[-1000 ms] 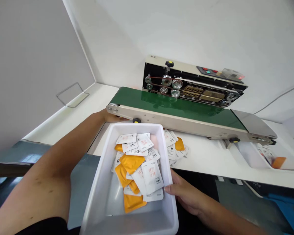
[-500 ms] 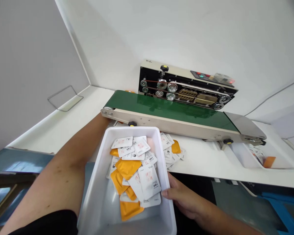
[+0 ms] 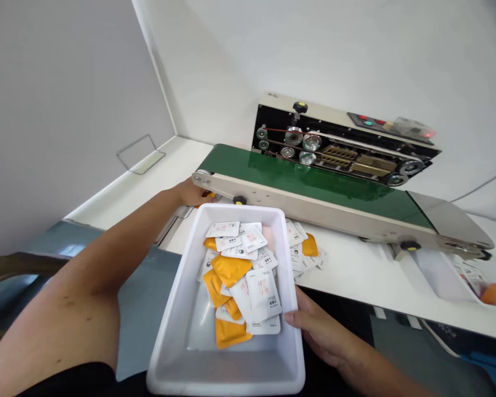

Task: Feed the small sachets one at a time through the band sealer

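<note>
The right wall of a white, rectangular plastic tub [image 3: 225, 380] is gripped by the right hand [image 3: 314, 328]. The left hand [image 3: 194, 192] is placed under the left end of a green-belted metal conveyor [image 3: 314, 182], beside a small orange packet [image 3: 209, 194] — whether it is pinched cannot be told, the fingers being partly hidden. Flat white and orange sachets [image 3: 264, 292] are heaped in the tub, whose far end overlaps the front edge of the white table [image 3: 347, 264]. Along that edge, just right of the tub, loose sachets [image 3: 296, 256] are piled. Behind the belt, a beige-and-black machine with metal rollers [image 3: 347, 157] is set toward the table's back edge.
</note>
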{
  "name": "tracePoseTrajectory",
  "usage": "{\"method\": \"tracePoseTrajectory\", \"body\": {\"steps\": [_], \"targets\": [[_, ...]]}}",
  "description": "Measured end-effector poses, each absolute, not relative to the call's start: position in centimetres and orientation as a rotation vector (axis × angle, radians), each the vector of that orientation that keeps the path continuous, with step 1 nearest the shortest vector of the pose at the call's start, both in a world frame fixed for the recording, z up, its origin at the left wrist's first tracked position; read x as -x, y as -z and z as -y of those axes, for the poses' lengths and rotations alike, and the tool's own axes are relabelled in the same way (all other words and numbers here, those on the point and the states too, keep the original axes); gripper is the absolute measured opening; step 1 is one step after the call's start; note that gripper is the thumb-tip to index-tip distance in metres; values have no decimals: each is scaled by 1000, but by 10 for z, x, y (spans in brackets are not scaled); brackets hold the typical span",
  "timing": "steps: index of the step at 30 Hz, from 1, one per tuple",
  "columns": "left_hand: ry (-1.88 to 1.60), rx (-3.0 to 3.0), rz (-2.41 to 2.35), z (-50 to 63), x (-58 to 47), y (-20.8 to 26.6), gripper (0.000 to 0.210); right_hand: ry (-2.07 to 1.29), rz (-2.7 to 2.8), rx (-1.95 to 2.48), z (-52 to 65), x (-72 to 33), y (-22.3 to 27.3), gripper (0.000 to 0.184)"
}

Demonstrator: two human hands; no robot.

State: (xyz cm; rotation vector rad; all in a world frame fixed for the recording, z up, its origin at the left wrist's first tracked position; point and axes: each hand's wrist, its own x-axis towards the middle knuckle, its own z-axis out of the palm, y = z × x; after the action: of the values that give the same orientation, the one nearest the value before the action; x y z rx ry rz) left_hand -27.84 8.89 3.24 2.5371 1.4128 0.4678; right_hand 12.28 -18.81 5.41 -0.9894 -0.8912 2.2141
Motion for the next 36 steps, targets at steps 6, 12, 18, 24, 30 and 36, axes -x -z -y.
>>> {"method": "tracePoseTrajectory", "body": {"steps": [6,12,18,24,30,36], "targets": [[-330,-2676,-1394,-32,307,-34,57,-2239,884,1008,191,-122,-57,84],[-319,-2680,-1520,1,313,-42,62,-2229,872,1053,196,-119,-62,83],[-34,-2690,-1476,-5,317,-53,98,-2218,889,1052,198,-120,-61,82],[115,-2643,-1467,-10,308,-65,75,-2220,896,1059,198,-122,-58,79],[386,-2619,-1615,-17,292,-78,55,-2216,878,1063,198,-122,-56,79],[358,-2570,-1882,-14,284,-69,42,-2234,862,1058,196,-122,-58,78]]}}
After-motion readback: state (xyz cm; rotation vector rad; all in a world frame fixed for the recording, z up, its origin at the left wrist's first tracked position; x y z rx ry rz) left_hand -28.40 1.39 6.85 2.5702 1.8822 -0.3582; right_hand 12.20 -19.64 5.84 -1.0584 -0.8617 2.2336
